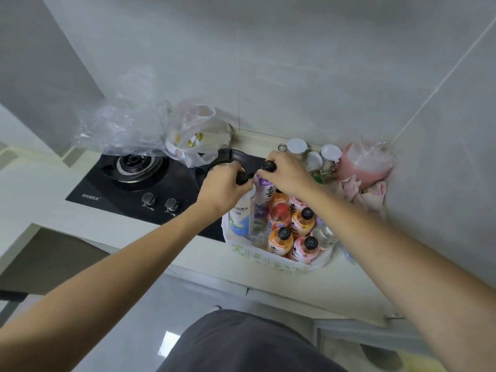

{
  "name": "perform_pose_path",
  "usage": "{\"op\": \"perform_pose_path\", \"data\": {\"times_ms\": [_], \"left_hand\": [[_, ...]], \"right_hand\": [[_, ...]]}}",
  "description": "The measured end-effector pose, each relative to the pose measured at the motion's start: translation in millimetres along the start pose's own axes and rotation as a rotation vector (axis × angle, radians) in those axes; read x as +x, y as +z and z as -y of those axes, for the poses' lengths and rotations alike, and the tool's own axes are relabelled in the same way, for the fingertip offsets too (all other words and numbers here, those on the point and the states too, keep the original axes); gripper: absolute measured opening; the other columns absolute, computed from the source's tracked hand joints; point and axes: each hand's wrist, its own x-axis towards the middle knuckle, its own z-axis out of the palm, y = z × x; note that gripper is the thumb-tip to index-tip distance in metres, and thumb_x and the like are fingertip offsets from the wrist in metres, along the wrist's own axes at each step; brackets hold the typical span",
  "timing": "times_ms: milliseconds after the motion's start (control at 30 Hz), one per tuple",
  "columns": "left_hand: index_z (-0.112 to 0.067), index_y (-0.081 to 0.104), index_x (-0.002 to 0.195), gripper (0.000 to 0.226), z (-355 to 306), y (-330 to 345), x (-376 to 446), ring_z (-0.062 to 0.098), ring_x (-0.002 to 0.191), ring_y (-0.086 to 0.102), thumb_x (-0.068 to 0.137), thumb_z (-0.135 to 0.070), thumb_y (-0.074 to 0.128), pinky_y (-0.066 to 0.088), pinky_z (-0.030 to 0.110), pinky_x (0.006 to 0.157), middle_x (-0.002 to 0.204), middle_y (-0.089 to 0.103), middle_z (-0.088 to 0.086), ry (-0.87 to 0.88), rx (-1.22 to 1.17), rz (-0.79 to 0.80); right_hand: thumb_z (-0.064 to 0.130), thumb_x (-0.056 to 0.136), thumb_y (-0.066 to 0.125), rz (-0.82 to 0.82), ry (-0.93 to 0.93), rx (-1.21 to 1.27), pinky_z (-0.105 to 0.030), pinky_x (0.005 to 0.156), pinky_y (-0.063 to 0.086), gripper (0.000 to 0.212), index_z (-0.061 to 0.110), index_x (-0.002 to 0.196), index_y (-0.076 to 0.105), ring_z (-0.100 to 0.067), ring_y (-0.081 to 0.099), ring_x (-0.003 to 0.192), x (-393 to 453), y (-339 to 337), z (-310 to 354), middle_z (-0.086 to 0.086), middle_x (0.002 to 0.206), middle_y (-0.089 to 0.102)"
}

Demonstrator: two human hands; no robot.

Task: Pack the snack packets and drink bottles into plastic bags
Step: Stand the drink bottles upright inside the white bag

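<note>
Your left hand (224, 189) has its fingers curled round the black cap end of a white and blue bottle (243, 218), which stands at the left edge of the open white plastic bag (271, 257) on the pale surface (308, 285). Your right hand (285, 174) grips the top of a purple-labelled bottle (264, 196) just beside it, with the fingers wrapped round its black cap. Both bottles stand roughly upright inside the bag, close against each other. To their right in the same bag stand several smaller orange and pink drink bottles (302, 222), most with black caps and one with a red cap, packed close together. The bag sits at the right end of a black gas hob (139, 189), overlapping its near right corner. At the far side of the hob lies a crumpled clear plastic bag (120, 127), and just to its right another whitish bag (197, 135) holding snack packets. Far right, against the tiled wall, stand lidded jars (296, 147) and a pink bag (366, 163).
</note>
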Motion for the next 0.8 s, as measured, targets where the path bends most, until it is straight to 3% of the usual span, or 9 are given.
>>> {"op": "perform_pose_path", "data": {"times_ms": [233,367,467,633,700,800], "left_hand": [[-0.015,0.056,0.090,0.030,9,34,-19,0.022,0.069,0.062,0.090,-0.041,0.069,0.051,0.038,0.058,0.077,0.064,0.001,-0.105,-0.019,0.125],[-0.015,0.054,0.092,0.030,16,52,-28,0.024,0.070,0.064,0.090,-0.042,0.067,0.054,0.041,0.061,0.079,0.066,0.002,-0.150,-0.050,0.173],[-0.018,0.050,0.091,0.030,20,64,-34,0.019,0.068,0.060,0.092,-0.043,0.065,0.044,0.033,0.055,0.078,0.061,-0.002,-0.154,-0.038,0.193],[-0.021,0.046,0.095,0.023,21,72,-39,0.010,0.068,0.051,0.093,-0.033,0.065,0.030,0.019,0.051,0.076,0.050,-0.015,-0.117,-0.106,0.213],[-0.018,0.048,0.097,0.021,20,74,-37,0.008,0.066,0.052,0.093,-0.030,0.066,0.032,0.016,0.052,0.075,0.049,-0.015,-0.088,-0.119,0.250],[-0.022,0.046,0.100,0.022,17,78,-37,0.006,0.067,0.056,0.095,-0.029,0.066,0.044,0.018,0.058,0.077,0.056,-0.012,-0.042,-0.136,0.312]], "right_hand": [[0.047,0.091,0.069,0.101,-0.029,-0.188,-0.038,0.066,0.046,0.025,0.025,0.095,0.056,-0.026,0.062,0.084,-3,16,-7,0.000,0.090,0.066],[0.048,0.092,0.068,0.148,-0.052,-0.241,-0.035,0.070,0.036,0.030,0.025,0.108,0.058,-0.030,0.060,0.094,1,34,-12,-0.005,0.099,0.062],[0.048,0.092,0.068,0.182,-0.070,-0.272,-0.036,0.075,0.036,0.039,0.023,0.119,0.058,-0.032,0.056,0.095,3,43,-14,-0.003,0.099,0.051],[0.047,0.094,0.068,0.196,-0.112,-0.342,-0.037,0.088,0.037,0.036,0.023,0.118,0.057,-0.024,0.045,0.090,5,52,-16,0.000,0.097,0.048],[0.046,0.095,0.068,0.207,-0.119,-0.359,-0.036,0.086,0.033,0.038,0.021,0.122,0.057,-0.021,0.038,0.089,6,51,-17,-0.003,0.101,0.052],[0.044,0.095,0.068,0.233,-0.125,-0.357,-0.036,0.088,0.035,0.039,0.020,0.123,0.057,-0.022,0.041,0.090,10,49,-16,-0.007,0.107,0.057]]}}
